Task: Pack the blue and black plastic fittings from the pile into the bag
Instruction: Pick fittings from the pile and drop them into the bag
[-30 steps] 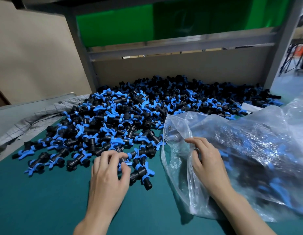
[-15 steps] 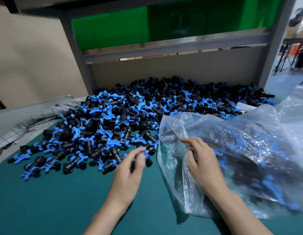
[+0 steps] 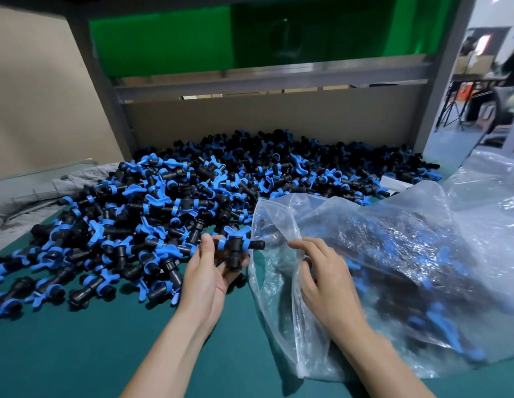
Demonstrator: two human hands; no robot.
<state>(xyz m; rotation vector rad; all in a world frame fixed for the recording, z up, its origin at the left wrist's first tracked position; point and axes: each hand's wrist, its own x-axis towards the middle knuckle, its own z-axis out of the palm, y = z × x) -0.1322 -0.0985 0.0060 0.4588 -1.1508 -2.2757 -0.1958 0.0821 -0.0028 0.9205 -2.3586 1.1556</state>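
Observation:
A big pile of blue and black plastic fittings [image 3: 210, 191] covers the green table from the left edge to the back right. My left hand [image 3: 210, 271] grips a fitting [image 3: 238, 247] lifted off the table, its black end pointing at the mouth of the bag. The clear plastic bag [image 3: 408, 254] lies on its side at the right with several fittings inside. My right hand [image 3: 324, 277] pinches the bag's upper edge and holds the mouth open.
A grey cloth [image 3: 34, 193] lies at the table's left rear. A cardboard wall and a grey metal frame [image 3: 267, 79] close off the back. Bare green table surface [image 3: 77, 354] stretches along the front.
My left hand has picked a fitting off the near edge of the pile and carried it right, up to the bag's mouth. My right hand has stayed on the bag's edge.

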